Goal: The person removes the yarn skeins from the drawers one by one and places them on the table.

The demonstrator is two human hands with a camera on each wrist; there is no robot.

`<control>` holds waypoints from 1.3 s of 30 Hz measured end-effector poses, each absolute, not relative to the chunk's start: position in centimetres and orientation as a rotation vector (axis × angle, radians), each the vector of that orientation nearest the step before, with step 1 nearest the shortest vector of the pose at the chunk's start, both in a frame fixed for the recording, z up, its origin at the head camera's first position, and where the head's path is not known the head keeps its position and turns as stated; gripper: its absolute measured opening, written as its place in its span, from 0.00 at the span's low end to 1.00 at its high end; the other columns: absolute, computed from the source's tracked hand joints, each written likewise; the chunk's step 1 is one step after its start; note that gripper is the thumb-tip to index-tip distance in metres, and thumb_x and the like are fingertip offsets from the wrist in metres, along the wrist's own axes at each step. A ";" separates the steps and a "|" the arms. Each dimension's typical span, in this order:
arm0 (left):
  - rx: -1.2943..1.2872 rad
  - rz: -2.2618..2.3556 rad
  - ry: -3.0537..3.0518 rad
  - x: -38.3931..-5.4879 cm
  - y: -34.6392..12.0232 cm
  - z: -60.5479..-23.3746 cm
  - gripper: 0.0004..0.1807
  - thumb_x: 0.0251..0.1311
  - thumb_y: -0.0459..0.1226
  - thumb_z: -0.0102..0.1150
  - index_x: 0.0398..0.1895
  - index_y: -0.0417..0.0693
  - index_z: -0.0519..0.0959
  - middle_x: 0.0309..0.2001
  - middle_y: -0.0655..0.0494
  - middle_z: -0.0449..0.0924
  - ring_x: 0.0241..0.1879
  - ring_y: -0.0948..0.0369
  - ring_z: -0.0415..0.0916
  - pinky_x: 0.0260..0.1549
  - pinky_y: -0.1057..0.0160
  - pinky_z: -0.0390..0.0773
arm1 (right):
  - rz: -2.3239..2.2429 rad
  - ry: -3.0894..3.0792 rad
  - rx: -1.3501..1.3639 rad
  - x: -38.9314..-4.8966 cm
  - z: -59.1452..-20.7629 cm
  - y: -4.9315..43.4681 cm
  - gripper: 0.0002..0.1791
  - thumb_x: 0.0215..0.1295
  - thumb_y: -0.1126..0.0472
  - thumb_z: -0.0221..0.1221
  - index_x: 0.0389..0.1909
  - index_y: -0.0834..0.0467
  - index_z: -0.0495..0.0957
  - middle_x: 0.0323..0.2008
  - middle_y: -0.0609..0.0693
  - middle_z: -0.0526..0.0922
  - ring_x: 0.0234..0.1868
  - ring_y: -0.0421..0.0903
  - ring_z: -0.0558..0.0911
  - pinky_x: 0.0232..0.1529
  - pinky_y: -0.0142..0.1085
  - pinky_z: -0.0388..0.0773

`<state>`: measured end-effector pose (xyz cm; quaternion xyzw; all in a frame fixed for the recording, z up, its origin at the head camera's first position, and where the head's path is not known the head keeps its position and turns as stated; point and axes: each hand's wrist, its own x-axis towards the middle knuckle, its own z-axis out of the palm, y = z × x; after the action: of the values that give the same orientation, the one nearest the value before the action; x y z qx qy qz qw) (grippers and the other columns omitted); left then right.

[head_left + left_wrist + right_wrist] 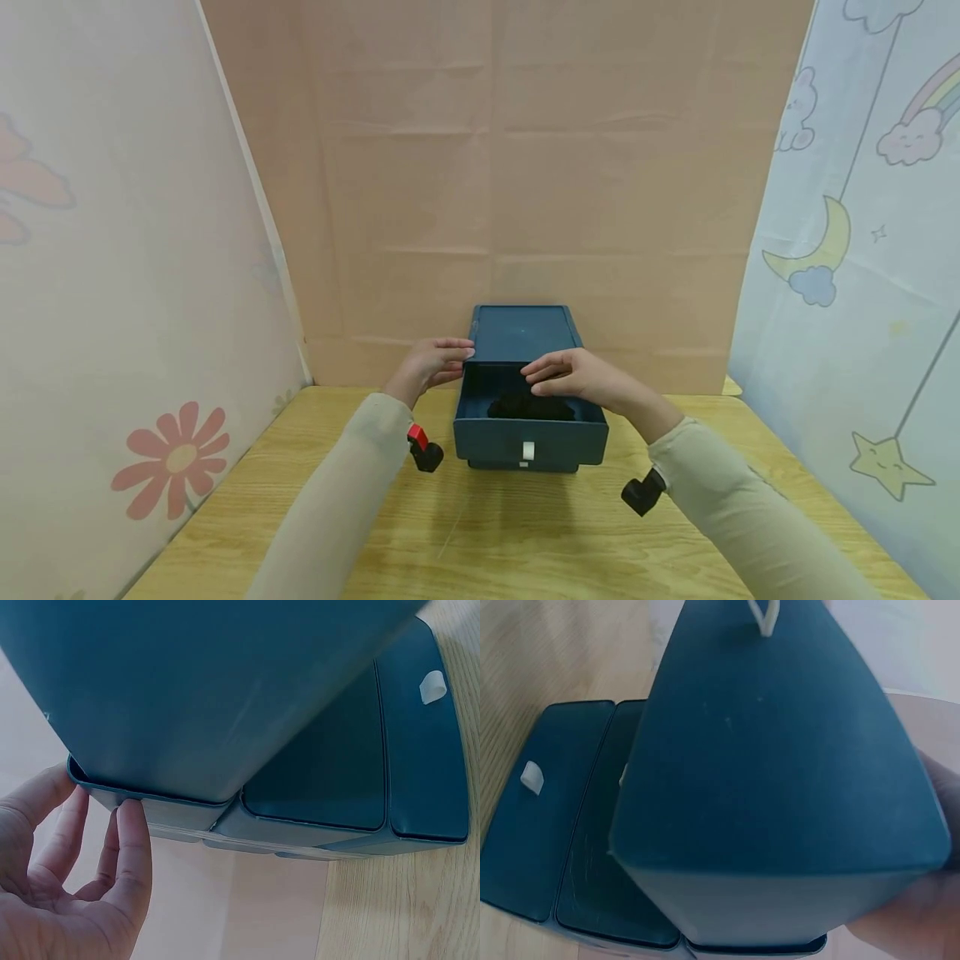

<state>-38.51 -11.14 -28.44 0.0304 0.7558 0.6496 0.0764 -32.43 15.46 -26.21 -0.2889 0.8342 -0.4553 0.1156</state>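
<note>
A dark blue drawer cabinet (522,333) stands on the table, its top drawer (487,442) pulled out toward me. Inside that drawer lies a black, soft-looking bundle (531,408), its exact kind unclear. My left hand (429,367) touches the cabinet's left side near the top front edge; in the left wrist view its fingertips (131,814) rest against the side wall. Over the drawer's right part hovers my right hand (581,379), fingers gently bent, nothing visible in them. The right wrist view shows little of this hand (911,919), mostly hidden behind the drawer.
White pull tabs sit on the drawer fronts, one on the top drawer (528,451). Lower drawers (544,817) are closed beneath it. A wooden table (360,517) carries the cabinet, with a tan backdrop (495,167) behind and printed sheets on both sides.
</note>
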 end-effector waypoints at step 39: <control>0.079 1.933 2.272 -38.9 -11.0 -28.2 0.15 0.56 0.40 0.63 0.47 0.49 0.80 0.48 0.50 0.76 0.42 0.55 0.74 0.48 0.60 0.76 | -1.481 2.535 -0.712 -32.8 -23.4 16.9 0.21 0.60 0.63 0.60 0.55 0.59 0.73 0.55 0.60 0.70 0.52 0.55 0.73 0.54 0.49 0.72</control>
<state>-38.86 -11.04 -28.22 0.0265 0.7590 0.6458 0.0789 -32.77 16.89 -23.44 -0.2352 0.8376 -0.4893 0.0602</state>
